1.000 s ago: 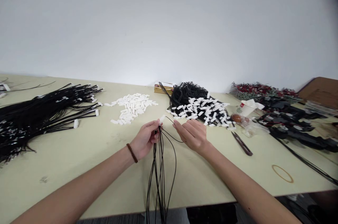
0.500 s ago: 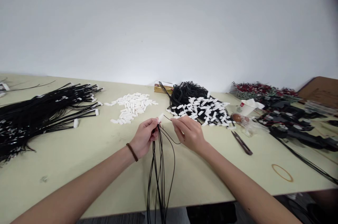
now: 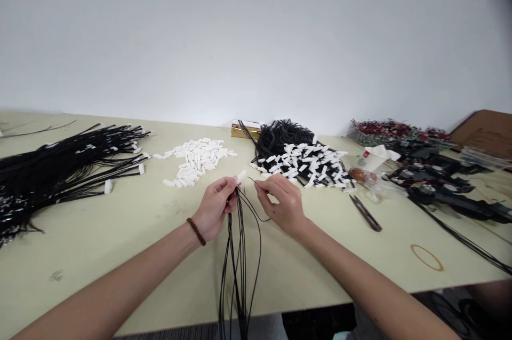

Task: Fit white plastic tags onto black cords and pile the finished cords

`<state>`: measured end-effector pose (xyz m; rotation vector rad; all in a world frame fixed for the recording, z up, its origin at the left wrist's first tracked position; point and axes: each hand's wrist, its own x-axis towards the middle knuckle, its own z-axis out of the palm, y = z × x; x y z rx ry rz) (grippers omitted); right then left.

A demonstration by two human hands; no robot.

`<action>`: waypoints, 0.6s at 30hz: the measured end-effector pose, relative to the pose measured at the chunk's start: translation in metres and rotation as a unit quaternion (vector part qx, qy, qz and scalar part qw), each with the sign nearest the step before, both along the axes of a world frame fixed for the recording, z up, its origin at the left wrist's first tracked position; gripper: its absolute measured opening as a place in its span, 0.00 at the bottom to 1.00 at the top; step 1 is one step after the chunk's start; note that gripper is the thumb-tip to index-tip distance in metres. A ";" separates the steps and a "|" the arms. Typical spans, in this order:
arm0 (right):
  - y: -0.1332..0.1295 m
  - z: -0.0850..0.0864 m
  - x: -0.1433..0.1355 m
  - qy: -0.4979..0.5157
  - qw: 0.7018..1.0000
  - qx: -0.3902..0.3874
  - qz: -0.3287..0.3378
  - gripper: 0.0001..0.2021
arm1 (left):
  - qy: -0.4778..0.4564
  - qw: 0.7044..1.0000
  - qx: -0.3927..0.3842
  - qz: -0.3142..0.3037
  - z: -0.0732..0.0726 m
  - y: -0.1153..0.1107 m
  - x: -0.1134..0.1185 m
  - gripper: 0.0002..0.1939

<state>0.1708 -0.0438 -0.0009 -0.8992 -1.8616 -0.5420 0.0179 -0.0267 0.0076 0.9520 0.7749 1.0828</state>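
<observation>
My left hand (image 3: 218, 202) pinches a white plastic connector (image 3: 241, 176), its far end sticking out past the fingertips. Several thin black wires (image 3: 241, 254) hang from beneath that hand down past the table's front edge. To the right, my right hand (image 3: 282, 198) holds a single black wire (image 3: 253, 180) between thumb and forefinger. The wire's tip points at the connector with a small gap between them. Behind my hands lie a pile of loose white connectors (image 3: 196, 161) and a black wire bundle (image 3: 286, 137) with white connectors (image 3: 320, 166) on its ends.
A large heap of black wires (image 3: 60, 169) covers the left side. On the right are snips (image 3: 366, 213), a rubber band (image 3: 427, 258), a paper cup (image 3: 374, 158), a plastic bag (image 3: 378, 188) and black cable parts (image 3: 448, 185). A gold box (image 3: 245, 129) stands against the wall.
The wire tip in my right hand has drawn slightly back from the connector, leaving a small gap. The view has shifted a little; both grips stay the same.
</observation>
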 end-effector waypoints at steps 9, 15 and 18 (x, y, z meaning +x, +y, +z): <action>0.002 0.000 0.004 -0.032 0.998 0.053 -0.020 0.06 | 0.009 1.000 0.001 -0.022 0.002 -0.003 0.001 0.16; 0.002 0.000 0.005 -0.053 0.996 0.063 -0.027 0.06 | 0.007 1.000 0.003 -0.025 0.001 -0.002 0.001 0.16; 0.003 -0.001 0.006 -0.059 0.996 0.067 -0.027 0.05 | 0.006 1.000 0.002 -0.025 0.001 -0.002 0.001 0.16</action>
